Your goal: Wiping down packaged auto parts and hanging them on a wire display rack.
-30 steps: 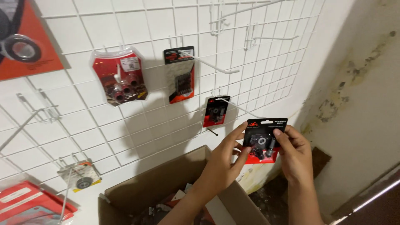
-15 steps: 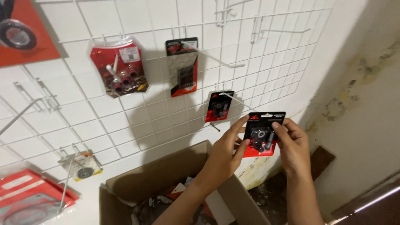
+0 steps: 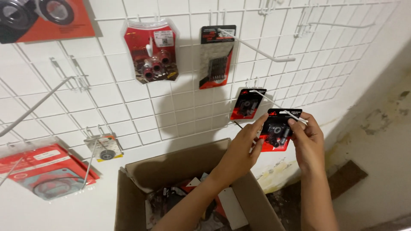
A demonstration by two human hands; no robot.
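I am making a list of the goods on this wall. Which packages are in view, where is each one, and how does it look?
Small red-and-black blister pack: held by left hand and right hand at a hook's tip.
Same kind of pack: hanging behind it.
Tall black-and-red pack: top middle.
Red bubble pack: to its left.
Flat red gasket pack: lower left.
Small yellow card: beside it.
Brown cardboard box: below, open.
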